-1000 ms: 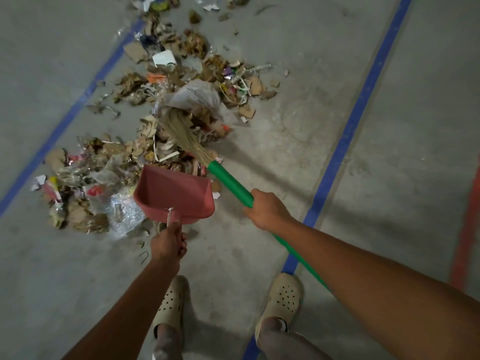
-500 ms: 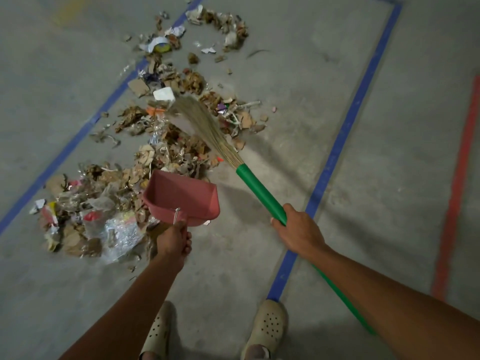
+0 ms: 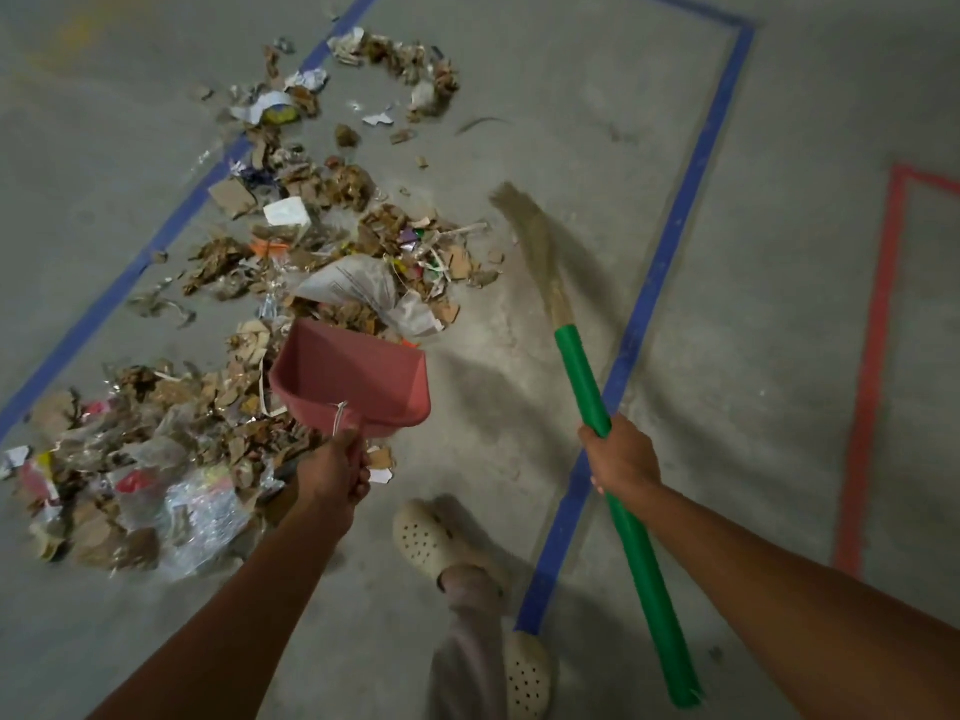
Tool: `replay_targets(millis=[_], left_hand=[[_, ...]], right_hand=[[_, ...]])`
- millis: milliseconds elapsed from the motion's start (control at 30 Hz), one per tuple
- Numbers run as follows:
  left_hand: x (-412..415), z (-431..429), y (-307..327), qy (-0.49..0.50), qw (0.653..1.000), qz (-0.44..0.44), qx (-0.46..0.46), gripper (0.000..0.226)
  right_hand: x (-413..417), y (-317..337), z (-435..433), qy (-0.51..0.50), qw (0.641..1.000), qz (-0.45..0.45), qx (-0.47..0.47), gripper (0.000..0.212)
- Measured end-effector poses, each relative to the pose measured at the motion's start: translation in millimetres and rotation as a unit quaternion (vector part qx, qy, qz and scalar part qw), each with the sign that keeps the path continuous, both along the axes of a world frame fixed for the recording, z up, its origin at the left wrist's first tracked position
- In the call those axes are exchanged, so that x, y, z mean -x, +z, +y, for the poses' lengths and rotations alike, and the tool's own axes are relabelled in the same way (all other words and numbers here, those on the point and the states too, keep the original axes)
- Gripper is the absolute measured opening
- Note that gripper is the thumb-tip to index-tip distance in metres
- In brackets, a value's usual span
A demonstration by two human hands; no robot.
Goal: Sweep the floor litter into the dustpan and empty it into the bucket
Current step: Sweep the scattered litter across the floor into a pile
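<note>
- Both hands are gripping: the left hand (image 3: pixel 332 472) curls round the short handle of the pink dustpan (image 3: pixel 353 376), and the right hand (image 3: pixel 621 454) wraps the green handle of the broom (image 3: pixel 587 381).
- Dustpan is tilted with its open mouth towards the litter (image 3: pixel 322 241), at the near side of the pile; whether its lip touches the floor (image 3: pixel 545 85) I cannot tell.
- Broom bristles (image 3: pixel 537 246) are blurred, just right of the litter, between it and a blue tape line (image 3: pixel 670 241).
- Litter of torn cardboard, paper scraps and clear plastic spreads across the concrete floor, from far centre to near left.
- Crumpled newspaper (image 3: pixel 358 283) lies just beyond the dustpan's mouth.
- Red tape line (image 3: pixel 878 304) runs further right.
- Two pale perforated clogs (image 3: pixel 426 537) stand near the bottom edge, beside the blue line.
</note>
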State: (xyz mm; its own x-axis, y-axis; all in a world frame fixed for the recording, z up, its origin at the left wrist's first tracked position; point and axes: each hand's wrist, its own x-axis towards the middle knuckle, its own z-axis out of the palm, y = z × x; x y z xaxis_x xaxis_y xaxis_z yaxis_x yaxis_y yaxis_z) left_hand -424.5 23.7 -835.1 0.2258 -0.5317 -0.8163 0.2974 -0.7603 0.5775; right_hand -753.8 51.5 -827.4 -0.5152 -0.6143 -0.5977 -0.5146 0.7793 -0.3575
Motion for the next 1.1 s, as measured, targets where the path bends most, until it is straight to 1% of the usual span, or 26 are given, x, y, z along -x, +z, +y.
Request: replay_targets(millis=[100,167,233,300,333,433,467,533,567,700,800,933,1000,1100], left_hand=[[-5.7,-20.6,-15.8,0.004,1.0,-0.01,-0.017,0.035],[-9.7,-36.8,-29.9,-0.003,1.0,-0.001,-0.03,0.037],[-14.2,-51.0,-45.5,-0.012,0.999,0.018,-0.036,0.036],[-19.8,-61.6,-59.6,-0.011,0.999,0.029,-0.044,0.035],[-22.7,-65.9,-66.9,-0.01,0.998,0.029,-0.05,0.035],[-32.1,-79.2,-86.0,-0.001,0.997,0.033,-0.07,0.035],[-36.7,-83.5,-92.5,0.005,0.996,0.037,-0.078,0.035],[-45.0,-92.8,-101.6,0.015,0.995,0.041,-0.093,0.036],[-49.5,-96.3,-105.1,0.02,0.994,0.044,-0.098,0.036],[-68.5,-104.6,-112.3,0.052,0.992,0.056,-0.104,0.034],[-80.3,-106.5,-106.2,0.069,0.988,0.072,-0.114,0.036],[-92.1,-110.4,-82.4,0.104,0.987,0.057,-0.111,0.043],[-93.1,-114.5,-64.2,0.124,0.985,0.065,-0.103,0.047],[-89.8,-126.5,-37.4,0.159,0.981,0.064,-0.092,0.047]], right_hand=[[7.0,-15.9,-12.0,-0.091,0.995,-0.033,-0.032,0.034],[11.1,-29.8,-23.6,-0.137,0.988,-0.049,-0.055,0.031],[9.7,-42.8,-35.7,-0.163,0.982,-0.052,-0.078,0.026],[-1.4,-57.0,-50.3,-0.162,0.981,-0.054,-0.095,0.025],[-8.4,-66.1,-58.6,-0.149,0.982,-0.056,-0.1,0.028],[-23.9,-119.0,-82.8,-0.076,0.989,-0.053,-0.116,0.052],[-33.4,-125.8,-93.5,-0.048,0.99,-0.049,-0.12,0.05],[-60.9,-111.3,-119.1,0.029,0.992,-0.04,-0.12,0.039],[-74.8,-100.5,-132.0,0.075,0.989,-0.036,-0.118,0.037],[-118.7,-87.9,-169.1,0.22,0.964,-0.049,-0.138,0.037],[-153.3,-73.6,-187.7,0.289,0.947,-0.048,-0.132,0.038],[-179.2,-47.3,-202.2,0.372,0.92,-0.026,-0.124,0.041],[-180.4,-29.6,-205.9,0.394,0.913,-0.012,-0.105,0.04],[-171.3,-4.6,-206.2,0.407,0.911,0.006,-0.065,0.038]])
